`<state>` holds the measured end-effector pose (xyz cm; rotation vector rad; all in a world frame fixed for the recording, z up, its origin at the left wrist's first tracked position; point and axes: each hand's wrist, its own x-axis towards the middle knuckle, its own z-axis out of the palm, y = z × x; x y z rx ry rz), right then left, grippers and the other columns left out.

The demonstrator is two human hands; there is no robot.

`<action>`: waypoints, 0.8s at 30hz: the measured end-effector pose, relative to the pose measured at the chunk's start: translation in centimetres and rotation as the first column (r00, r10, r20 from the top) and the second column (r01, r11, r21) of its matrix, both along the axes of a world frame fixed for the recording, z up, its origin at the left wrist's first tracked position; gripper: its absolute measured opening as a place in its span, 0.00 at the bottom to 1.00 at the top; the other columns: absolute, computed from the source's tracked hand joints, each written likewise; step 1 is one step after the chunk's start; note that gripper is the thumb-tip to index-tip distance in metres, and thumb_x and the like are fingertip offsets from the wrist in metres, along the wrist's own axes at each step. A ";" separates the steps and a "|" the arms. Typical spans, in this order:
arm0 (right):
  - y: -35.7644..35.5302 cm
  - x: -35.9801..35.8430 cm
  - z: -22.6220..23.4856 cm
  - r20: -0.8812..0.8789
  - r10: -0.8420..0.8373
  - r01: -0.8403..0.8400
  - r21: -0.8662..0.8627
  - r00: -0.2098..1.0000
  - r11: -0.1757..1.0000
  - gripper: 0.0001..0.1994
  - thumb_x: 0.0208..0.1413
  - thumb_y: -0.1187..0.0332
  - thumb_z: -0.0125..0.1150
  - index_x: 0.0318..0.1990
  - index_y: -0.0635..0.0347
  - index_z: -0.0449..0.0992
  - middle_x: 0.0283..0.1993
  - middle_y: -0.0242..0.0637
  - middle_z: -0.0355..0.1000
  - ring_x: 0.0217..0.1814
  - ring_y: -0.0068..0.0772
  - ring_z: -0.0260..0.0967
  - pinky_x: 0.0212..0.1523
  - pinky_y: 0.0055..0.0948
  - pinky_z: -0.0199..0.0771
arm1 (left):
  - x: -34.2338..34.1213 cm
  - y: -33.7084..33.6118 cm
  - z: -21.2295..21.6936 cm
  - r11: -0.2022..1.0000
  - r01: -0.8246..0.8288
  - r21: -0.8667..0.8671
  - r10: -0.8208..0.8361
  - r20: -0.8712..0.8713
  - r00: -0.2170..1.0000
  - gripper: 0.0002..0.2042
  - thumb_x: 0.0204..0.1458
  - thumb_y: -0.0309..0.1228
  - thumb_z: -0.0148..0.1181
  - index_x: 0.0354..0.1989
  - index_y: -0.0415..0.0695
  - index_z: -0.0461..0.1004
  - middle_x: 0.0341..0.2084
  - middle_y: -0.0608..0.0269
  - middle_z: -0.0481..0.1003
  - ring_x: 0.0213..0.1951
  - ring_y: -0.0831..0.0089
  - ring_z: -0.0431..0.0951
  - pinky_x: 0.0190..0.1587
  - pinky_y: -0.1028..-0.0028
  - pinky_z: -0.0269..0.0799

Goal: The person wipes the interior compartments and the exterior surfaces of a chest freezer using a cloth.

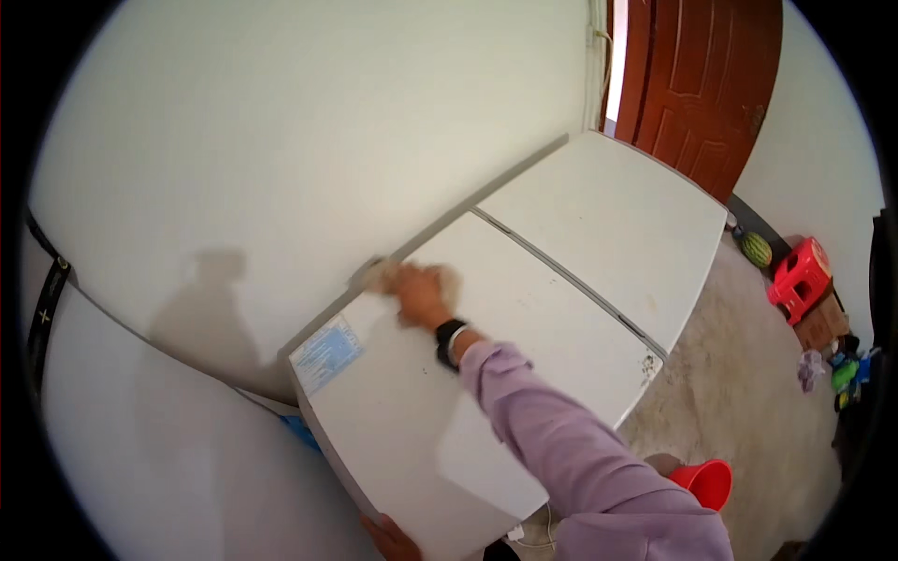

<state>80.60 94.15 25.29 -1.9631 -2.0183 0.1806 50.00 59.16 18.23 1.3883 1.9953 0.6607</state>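
Observation:
My right hand [419,292], with a black watch at the wrist, presses a beige cloth [448,288] onto the white top of a chest freezer [524,323]. Hand and cloth are smeared by motion, close to the wall-side edge. A lavender sleeve covers that forearm. At the lower edge of the view, my left hand [391,539] lies against the side edge of the freezer top, fingers extended and partly cut off. Beside the cloth, a blue and white label [326,355] is stuck at the freezer's corner. Dark specks and a stained patch [648,365] mark the white surface.
A grey seam strip [561,271] divides the top. Another large pale surface [131,430] stands to the left. On the floor at right are a red bucket [703,483], a red stool [802,279], a watermelon [756,249] and a cardboard box [822,323]. A brown door [702,89] stands behind.

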 end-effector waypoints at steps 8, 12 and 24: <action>-11.5 19.2 -3.7 0.060 -0.305 0.275 0.294 0.951 0.915 0.36 0.37 0.65 0.67 0.60 0.44 0.63 0.67 0.42 0.53 0.69 0.50 0.47 0.62 0.57 0.46 | 0.9 0.6 1.1 0.997 -0.063 -0.036 0.068 0.144 0.987 0.31 0.63 0.40 0.38 0.63 0.24 0.42 0.61 0.30 0.49 0.62 0.44 0.52 0.64 0.63 0.46; -20.4 18.6 -3.8 -0.004 -0.322 0.311 0.271 0.947 0.911 0.36 0.37 0.69 0.66 0.60 0.45 0.64 0.67 0.43 0.53 0.69 0.49 0.47 0.63 0.53 0.46 | 0.2 0.8 0.5 0.991 -0.135 -0.003 0.134 0.160 0.978 0.31 0.63 0.41 0.39 0.63 0.26 0.42 0.61 0.32 0.51 0.61 0.46 0.55 0.61 0.63 0.51; -38.3 6.8 -5.2 -0.218 -0.379 0.437 0.425 0.899 0.793 0.32 0.28 0.76 0.63 0.50 0.44 0.74 0.59 0.38 0.63 0.62 0.45 0.56 0.54 0.50 0.55 | 2.8 2.8 1.6 0.920 0.335 0.201 -0.157 -0.595 0.788 0.34 0.56 0.38 0.48 0.65 0.29 0.43 0.63 0.35 0.48 0.64 0.43 0.49 0.63 0.56 0.48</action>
